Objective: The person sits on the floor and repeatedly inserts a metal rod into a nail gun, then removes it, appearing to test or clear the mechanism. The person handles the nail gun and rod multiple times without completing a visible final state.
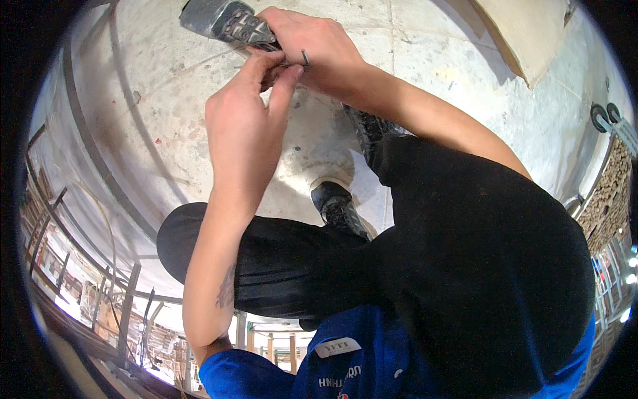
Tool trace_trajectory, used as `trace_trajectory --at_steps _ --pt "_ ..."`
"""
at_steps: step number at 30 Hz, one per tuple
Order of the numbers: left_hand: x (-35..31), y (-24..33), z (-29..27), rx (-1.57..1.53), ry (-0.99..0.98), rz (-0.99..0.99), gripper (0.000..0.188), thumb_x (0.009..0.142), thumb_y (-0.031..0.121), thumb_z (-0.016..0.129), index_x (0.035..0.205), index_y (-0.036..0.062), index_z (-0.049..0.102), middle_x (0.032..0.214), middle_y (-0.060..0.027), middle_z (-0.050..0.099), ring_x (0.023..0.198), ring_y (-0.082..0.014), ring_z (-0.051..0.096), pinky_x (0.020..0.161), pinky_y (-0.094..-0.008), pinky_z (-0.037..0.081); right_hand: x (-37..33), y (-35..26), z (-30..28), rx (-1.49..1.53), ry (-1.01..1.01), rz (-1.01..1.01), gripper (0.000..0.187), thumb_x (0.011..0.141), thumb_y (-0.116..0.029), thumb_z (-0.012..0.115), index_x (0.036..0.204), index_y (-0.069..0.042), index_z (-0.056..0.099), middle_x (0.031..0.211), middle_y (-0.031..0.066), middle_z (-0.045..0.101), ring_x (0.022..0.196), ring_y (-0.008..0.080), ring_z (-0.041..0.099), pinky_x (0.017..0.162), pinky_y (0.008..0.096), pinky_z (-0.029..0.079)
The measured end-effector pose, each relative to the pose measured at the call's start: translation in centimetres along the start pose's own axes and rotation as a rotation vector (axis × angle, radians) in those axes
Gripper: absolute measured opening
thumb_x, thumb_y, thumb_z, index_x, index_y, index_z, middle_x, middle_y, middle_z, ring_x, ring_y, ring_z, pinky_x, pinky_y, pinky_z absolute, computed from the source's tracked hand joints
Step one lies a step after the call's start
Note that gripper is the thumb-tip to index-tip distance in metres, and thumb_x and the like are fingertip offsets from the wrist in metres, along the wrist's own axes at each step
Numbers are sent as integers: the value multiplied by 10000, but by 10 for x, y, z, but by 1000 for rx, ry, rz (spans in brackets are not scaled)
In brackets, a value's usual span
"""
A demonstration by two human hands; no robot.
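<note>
My right hand [316, 43] is closed at the near end of a dark grey and black tool [232, 23] with a broad blunt end and a ridged body; its exact kind does not show. The tool points to the upper left, over the floor. My left hand [246, 110] is right beside my right wrist, its thumb and forefinger pinched together. A short, thin dark piece like a pin [305, 58] sticks up at those fingertips, against the right wrist. Part of the left fingers is hidden behind the thumb and the right hand.
I squat on a stained concrete floor [179, 86], black shoes [332, 203] below my hands. A pale board [531, 40] lies at the far right. A wheeled cart part [608, 120] and stacked material [608, 193] stand on the right. Metal frames [126, 306] line the lower left.
</note>
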State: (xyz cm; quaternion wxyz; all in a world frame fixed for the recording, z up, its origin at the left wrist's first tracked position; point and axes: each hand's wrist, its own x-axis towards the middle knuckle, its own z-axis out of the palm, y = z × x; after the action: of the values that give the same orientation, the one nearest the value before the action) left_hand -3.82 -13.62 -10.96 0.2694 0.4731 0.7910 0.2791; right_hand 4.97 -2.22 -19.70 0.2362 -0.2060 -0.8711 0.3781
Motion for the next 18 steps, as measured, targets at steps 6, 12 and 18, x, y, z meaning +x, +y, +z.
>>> trace_trajectory --at_steps 6,12,18 --pt "1 -2 1 289 -4 174 202 923 215 723 1049 58 707 1011 -97 744 969 -265 720 806 -343 542 -2 5 -1 -2 43 10 351 940 -307 668 1117 -28 548 943 193 680 866 408 678 712 486 541" --pt "18 -12 -35 -46 151 197 154 963 106 676 1097 29 687 1059 -70 739 1002 -174 706 846 -329 553 -7 10 -4 30 74 168 386 934 -313 707 1149 -33 552 905 204 694 847 388 695 713 450 549" --pt "41 -6 -56 -473 199 195 230 1023 83 618 1216 -40 595 1067 -182 746 1018 -213 710 950 -309 542 -23 8 -12 123 -24 349 363 946 -272 696 1140 -22 518 908 197 677 781 390 689 653 463 554"
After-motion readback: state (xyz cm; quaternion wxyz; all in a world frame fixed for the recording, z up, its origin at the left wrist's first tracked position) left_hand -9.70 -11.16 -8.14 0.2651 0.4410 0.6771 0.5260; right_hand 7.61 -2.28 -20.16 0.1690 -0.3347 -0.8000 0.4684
